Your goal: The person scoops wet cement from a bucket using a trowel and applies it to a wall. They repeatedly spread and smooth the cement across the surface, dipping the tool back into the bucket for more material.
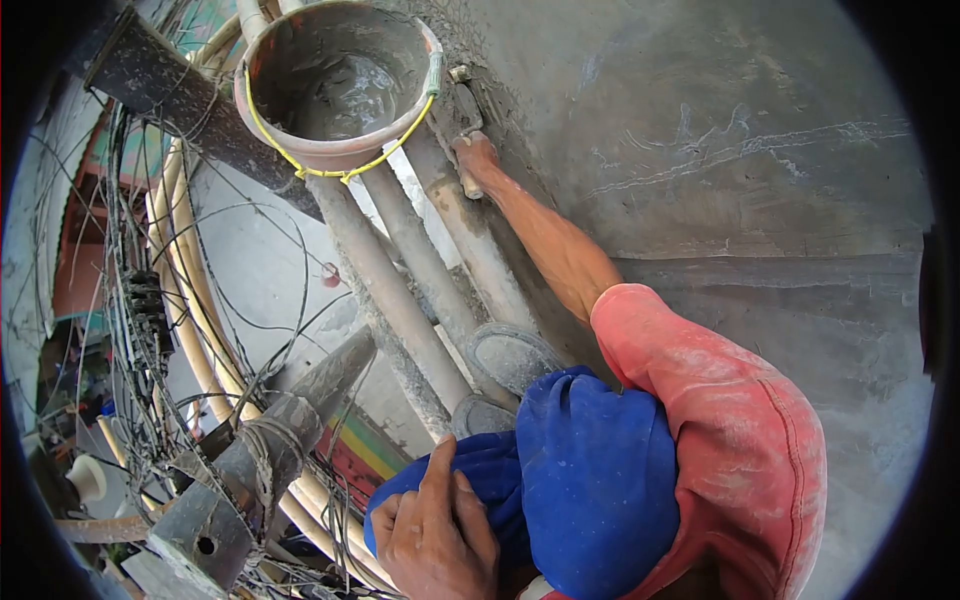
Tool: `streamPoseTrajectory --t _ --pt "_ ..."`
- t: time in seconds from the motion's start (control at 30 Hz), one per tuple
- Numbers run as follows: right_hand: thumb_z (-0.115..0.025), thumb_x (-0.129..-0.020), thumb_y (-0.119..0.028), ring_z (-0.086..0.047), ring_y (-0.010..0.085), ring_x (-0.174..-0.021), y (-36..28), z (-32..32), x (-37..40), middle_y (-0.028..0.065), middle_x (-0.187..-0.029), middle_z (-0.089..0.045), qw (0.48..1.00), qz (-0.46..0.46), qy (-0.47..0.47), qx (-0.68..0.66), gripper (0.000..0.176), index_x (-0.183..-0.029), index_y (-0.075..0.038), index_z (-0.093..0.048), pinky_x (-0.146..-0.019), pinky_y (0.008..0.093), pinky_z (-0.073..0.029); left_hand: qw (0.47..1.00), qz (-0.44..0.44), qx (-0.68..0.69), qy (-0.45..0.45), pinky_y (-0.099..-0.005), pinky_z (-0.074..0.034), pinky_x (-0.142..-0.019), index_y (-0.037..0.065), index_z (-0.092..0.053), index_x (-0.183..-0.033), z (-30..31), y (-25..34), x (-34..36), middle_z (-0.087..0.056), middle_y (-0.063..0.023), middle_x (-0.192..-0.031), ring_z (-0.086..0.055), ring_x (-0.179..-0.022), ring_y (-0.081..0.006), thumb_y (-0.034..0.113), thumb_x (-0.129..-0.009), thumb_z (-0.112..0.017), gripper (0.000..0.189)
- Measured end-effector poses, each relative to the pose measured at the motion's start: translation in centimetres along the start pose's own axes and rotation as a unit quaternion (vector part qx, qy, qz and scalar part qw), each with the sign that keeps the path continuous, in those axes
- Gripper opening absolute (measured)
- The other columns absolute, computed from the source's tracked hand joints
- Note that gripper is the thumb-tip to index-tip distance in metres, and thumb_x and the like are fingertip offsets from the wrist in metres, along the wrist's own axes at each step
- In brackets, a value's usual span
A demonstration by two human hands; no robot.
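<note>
My right hand (476,161) is closed around the handle of a trowel (464,108). The trowel is smeared with grey mortar and lies close to the wall, just right of the bucket. Wet grey mortar (362,92) partly fills the bucket (345,152), which has a yellow cord handle (390,155) and rests on the scaffold poles. Over my blue-clad knee, my left hand (435,535) has its index finger stretched out and the other fingers loosely bent. Nothing shows in it.
A grey plastered wall (720,150) fills the right side. My shoes (510,355) stand on mortar-caked poles (385,270), with open gaps between them. At left hang tangled cables (140,300) beside a thick metal pole (235,480) and pale bamboo poles (190,280).
</note>
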State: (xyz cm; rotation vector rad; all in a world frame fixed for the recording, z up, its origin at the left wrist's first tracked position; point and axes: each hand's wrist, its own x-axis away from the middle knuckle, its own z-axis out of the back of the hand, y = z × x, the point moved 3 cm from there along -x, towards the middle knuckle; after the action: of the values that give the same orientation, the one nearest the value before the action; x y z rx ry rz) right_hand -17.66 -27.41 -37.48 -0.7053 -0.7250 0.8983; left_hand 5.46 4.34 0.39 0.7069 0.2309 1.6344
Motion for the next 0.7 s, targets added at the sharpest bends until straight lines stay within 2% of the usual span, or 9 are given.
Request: streamPoseTrajectory --t 0.17,0.27,0.33,0.43,0.53,0.57,0.6,0.63,0.7 --pt "-0.057 -0.086 -0.025 -0.058 0.0209 -0.051 -0.1 1.9 3.5 0.0100 -0.071 -0.058 0.997 -0.012 -0.011 -0.077 0.027 -0.095 0.000 -0.056 -0.042 0.0359 -0.049 1.000 0.013 -0.006 0.000 -0.0374 -0.042 -0.076 0.010 -0.060 -0.117 0.1 0.0 0.4 -0.063 -0.0120 -0.079 -0.058 -0.074 -0.0270 0.008 -0.088 -0.054 0.030" --pt "-0.057 -0.087 -0.025 -0.056 0.0177 -0.049 -0.4 2.9 5.3 0.0076 -0.068 -0.056 0.997 0.001 0.005 -0.079 0.024 -0.092 -0.002 -0.056 -0.039 0.0332 -0.048 1.000 0.011 -0.001 0.009 -0.0374 -0.042 -0.076 0.011 -0.060 -0.117 0.0 0.0 0.4 -0.062 -0.0115 -0.077 -0.058 -0.073 -0.0266 0.008 -0.088 -0.054 0.030" --pt "-0.057 -0.088 -0.025 -0.055 0.0164 -0.049 -0.4 4.0 6.7 0.0058 -0.067 -0.055 0.995 -0.014 -0.013 -0.093 0.023 -0.093 -0.003 -0.055 -0.039 0.0323 -0.047 0.996 -0.062 -0.005 0.057 -0.0319 -0.039 -0.063 0.003 -0.065 -0.110 -0.2 -0.2 0.1 -0.055 -0.0056 -0.058 -0.049 -0.050 -0.0187 0.003 -0.077 -0.063 0.033" --pt "-0.057 -0.089 -0.027 -0.055 0.0156 -0.049 0.9 4.5 7.7 0.0050 -0.066 -0.055 0.991 0.022 -0.005 -0.131 0.025 -0.098 -0.004 -0.054 -0.037 0.0313 -0.045 0.997 -0.052 0.002 0.056 -0.0318 -0.039 -0.063 0.001 -0.066 -0.108 -0.1 0.2 0.1 -0.055 -0.0052 -0.059 -0.049 -0.050 -0.0181 0.002 -0.076 -0.062 0.033" --pt "-0.056 -0.089 -0.029 -0.056 0.0174 -0.050 1.8 5.1 9.2 0.0084 -0.070 -0.057 0.995 0.070 0.022 -0.074 0.028 -0.103 -0.004 -0.053 -0.041 0.0340 -0.046 0.996 -0.059 -0.005 0.063 -0.0315 -0.039 -0.063 0.002 -0.066 -0.109 -0.3 0.1 0.2 -0.053 -0.0045 -0.057 -0.049 -0.050 -0.0177 0.002 -0.077 -0.062 0.033" --pt "-0.055 -0.090 -0.030 -0.060 0.0223 -0.057 1.5 5.5 10.3 0.0126 -0.075 -0.060 0.997 0.066 0.022 -0.026 0.032 -0.105 -0.003 -0.053 -0.049 0.0372 -0.048 0.996 -0.062 -0.006 0.062 -0.0315 -0.039 -0.063 0.002 -0.066 -0.109 -0.1 0.4 0.4 -0.053 -0.0045 -0.057 -0.049 -0.050 -0.0177 0.002 -0.077 -0.062 0.033" --pt "-0.054 -0.090 -0.032 -0.063 0.0272 -0.064 1.1 5.9 11.0 0.0167 -0.081 -0.062 0.998 0.062 0.023 0.022 0.035 -0.108 -0.002 -0.052 -0.057 0.0403 -0.050 0.999 -0.026 -0.009 0.033 -0.0350 -0.041 -0.069 0.006 -0.062 -0.114 -0.1 0.6 0.5 -0.058 -0.0088 -0.068 -0.054 -0.062 -0.0227 0.005 -0.082 -0.058 0.032" --pt "-0.052 -0.090 -0.034 -0.064 0.0369 -0.087 0.4 6.3 11.4 0.0248 -0.096 -0.063 0.996 0.078 0.006 0.054 0.042 -0.114 0.000 -0.051 -0.077 0.0442 -0.048 1.000 0.009 -0.013 0.002 -0.0386 -0.043 -0.076 0.011 -0.059 -0.118 -0.1 0.7 0.6 -0.063 -0.0131 -0.079 -0.059 -0.075 -0.0278 0.008 -0.088 -0.053 0.031" --pt "-0.052 -0.090 -0.035 -0.061 0.0391 -0.095 0.8 5.8 10.1 0.0263 -0.100 -0.062 0.997 0.041 -0.023 0.068 0.044 -0.116 0.001 -0.051 -0.082 0.0448 -0.046 1.000 0.010 -0.021 -0.004 -0.0393 -0.043 -0.076 0.011 -0.059 -0.119 -0.2 0.7 0.7 -0.064 -0.0142 -0.082 -0.060 -0.077 -0.0288 0.009 -0.089 -0.052 0.031"
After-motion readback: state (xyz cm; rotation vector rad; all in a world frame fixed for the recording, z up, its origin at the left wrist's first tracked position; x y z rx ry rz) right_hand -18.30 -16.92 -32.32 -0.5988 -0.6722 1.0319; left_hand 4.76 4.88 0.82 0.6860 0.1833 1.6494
